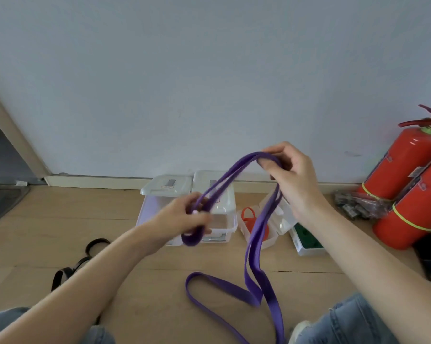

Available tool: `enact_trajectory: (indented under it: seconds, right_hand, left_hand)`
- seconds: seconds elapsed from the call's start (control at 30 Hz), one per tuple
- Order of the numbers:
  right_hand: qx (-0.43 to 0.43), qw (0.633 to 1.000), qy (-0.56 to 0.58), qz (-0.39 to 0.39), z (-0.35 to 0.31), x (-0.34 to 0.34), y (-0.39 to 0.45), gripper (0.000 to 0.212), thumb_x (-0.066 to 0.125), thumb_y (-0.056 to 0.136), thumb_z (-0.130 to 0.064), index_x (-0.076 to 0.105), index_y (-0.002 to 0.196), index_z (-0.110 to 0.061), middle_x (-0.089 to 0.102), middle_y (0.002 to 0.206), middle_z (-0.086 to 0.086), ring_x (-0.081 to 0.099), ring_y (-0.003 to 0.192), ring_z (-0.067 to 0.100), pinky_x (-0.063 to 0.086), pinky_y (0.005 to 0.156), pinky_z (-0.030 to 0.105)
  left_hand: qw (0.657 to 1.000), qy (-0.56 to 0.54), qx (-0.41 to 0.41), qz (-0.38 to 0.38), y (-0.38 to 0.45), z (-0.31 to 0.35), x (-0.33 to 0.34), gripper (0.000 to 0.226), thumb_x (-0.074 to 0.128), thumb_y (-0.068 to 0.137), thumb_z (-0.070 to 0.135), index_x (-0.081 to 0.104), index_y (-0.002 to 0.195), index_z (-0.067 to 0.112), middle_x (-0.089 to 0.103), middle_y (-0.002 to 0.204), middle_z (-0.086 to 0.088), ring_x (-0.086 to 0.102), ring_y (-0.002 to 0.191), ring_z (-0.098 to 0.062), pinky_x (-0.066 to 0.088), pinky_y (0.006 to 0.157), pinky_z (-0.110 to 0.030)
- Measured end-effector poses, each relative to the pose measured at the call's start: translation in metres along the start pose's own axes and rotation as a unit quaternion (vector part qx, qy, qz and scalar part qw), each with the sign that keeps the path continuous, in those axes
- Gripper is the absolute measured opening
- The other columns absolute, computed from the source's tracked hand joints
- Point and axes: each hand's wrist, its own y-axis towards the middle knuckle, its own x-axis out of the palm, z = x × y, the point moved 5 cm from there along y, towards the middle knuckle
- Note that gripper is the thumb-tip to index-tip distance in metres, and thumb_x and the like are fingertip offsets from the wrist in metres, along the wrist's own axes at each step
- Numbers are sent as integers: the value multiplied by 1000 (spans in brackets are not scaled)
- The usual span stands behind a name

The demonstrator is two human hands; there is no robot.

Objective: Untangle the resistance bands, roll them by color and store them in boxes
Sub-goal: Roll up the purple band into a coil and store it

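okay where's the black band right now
In the head view the black band lies on the wooden floor at lower left, just beside the left forearm, left of the purple band and untouched by either hand.

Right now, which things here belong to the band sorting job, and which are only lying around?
Job: purple band, black band, orange band, green band, clear boxes, left hand, right hand.
Lying about: fire extinguishers, plastic bag.

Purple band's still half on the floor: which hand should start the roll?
Probably left. The left hand already pinches the folded end of the purple band, low near the boxes. The right hand holds the raised span and can feed slack.
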Motion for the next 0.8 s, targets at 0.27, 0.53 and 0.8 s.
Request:
enact_trajectory:
  seconds: [0.27, 0.53, 0.8]
  right_hand:
    - [23, 970, -118, -213, 23, 22, -7, 17, 68, 82, -11, 60, 83, -26, 68, 75, -9, 59, 69, 3, 44, 68, 14]
    - [58, 944, -76, -315, 18, 49, -27, 77, 84, 57, -39, 35, 117, -40, 49, 123, -15, 54, 111, -3, 47, 85, 15]
    - [-127, 894, -310, -299, 3, 60, -35, 27, 45, 88, -18, 52, 108, -35, 48, 87, -5, 49, 67, 10, 32, 58, 18]
  left_hand:
    - [960, -249, 85, 92, -5, 35, -64, 25, 68, 75, 44, 71, 71, 19, 47, 68, 8, 39, 52, -6, 36, 51, -16]
    - [995, -76, 62, 26, -6, 33, -16, 15, 65, 78, 30, 67, 78, 15, 46, 53, 8, 40, 50, -6, 37, 50, -15]
    - [998, -68, -16, 4, -1, 26, 0, 35, 63, 82, 34, 56, 106, 9, 55, 59, 6, 48, 51, -6, 40, 58, -22]
